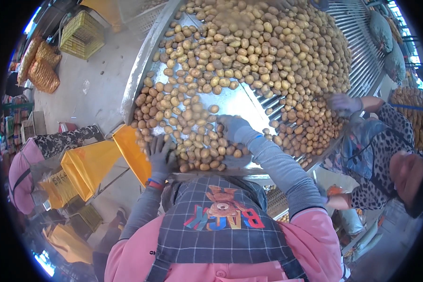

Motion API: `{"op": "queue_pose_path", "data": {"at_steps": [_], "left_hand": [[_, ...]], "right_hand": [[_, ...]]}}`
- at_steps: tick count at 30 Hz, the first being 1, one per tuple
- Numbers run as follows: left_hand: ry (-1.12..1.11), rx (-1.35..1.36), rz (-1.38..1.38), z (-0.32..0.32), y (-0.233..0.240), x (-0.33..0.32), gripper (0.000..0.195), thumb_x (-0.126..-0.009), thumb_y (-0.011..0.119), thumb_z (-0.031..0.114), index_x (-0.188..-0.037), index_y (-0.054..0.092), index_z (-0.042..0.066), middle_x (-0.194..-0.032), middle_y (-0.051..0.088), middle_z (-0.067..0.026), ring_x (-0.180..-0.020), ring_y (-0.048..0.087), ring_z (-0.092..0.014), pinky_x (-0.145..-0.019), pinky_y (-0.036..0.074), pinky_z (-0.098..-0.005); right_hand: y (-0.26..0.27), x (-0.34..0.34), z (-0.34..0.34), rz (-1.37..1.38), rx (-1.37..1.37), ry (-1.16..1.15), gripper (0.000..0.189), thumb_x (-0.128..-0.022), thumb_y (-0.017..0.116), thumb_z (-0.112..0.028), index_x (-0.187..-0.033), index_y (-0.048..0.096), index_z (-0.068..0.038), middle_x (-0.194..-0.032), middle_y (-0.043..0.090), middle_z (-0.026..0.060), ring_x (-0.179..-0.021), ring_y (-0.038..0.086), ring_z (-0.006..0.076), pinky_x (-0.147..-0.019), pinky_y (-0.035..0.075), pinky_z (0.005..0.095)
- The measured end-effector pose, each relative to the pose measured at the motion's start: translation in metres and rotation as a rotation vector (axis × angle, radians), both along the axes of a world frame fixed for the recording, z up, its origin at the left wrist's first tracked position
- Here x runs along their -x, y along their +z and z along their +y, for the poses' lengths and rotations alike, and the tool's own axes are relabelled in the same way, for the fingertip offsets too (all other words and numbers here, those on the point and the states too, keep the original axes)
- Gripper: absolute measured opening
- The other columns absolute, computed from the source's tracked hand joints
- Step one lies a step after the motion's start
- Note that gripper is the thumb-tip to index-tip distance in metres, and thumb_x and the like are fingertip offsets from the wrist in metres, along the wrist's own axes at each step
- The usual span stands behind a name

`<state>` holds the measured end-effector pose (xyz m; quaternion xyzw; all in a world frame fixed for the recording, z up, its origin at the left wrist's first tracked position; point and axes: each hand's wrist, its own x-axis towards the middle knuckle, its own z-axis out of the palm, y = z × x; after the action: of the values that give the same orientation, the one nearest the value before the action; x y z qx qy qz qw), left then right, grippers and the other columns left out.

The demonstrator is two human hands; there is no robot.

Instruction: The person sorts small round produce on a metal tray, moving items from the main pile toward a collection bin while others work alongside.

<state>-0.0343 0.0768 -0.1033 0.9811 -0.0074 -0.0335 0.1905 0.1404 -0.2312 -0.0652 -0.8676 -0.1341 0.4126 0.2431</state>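
Loose potatoes [197, 144] lie spread over a metal sorting table [239, 100], heaped thickly toward its far side. My left hand [159, 153], in a grey glove, rests on potatoes at the near left corner, fingers spread and pointing away from me. Also gloved in grey, my right hand [234, 128] reaches farther in over the table and touches the right side of a potato group; its fingertips are blurred, and whether it grips one cannot be told. Metal bars [273, 104] show between the potatoes right of that hand.
A co-worker's gloved hand [343, 104] reaches onto the potatoes from the right. Yellow sheeting [132, 151] hangs by the table's left corner. A raised metal edge [135, 74] bounds the left side. On the floor beyond stand a yellow crate [81, 35] and filled net sacks [44, 75].
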Motion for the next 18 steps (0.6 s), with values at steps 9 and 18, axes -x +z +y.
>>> {"op": "queue_pose_path", "data": {"at_steps": [9,18], "left_hand": [[0.185,0.035,-0.055,-0.008,-0.007,0.009,0.068,-0.085,0.065,0.024,-0.149,0.045,0.012,-0.150,0.045,-0.0185,-0.141,0.038,-0.036,-0.119,0.025,-0.0519],[0.245,0.173,-0.065,-0.011,0.001,0.010,0.066,-0.084,0.066,0.015,-0.147,0.047,0.011,-0.148,0.044,-0.0216,-0.137,0.039,-0.042,-0.116,0.029,-0.0522]], "right_hand": [[0.035,-0.133,0.033,-0.412,0.334,0.192,0.028,-0.083,0.069,-0.022,-0.110,0.072,-0.016,-0.103,0.071,0.0105,-0.103,0.068,0.0312,-0.087,0.055,0.0426],[0.012,-0.051,0.017,-0.111,-0.028,-0.188,0.035,-0.086,0.070,-0.023,-0.121,0.065,-0.018,-0.108,0.070,0.0120,-0.106,0.068,0.0283,-0.093,0.053,0.0391]]}}
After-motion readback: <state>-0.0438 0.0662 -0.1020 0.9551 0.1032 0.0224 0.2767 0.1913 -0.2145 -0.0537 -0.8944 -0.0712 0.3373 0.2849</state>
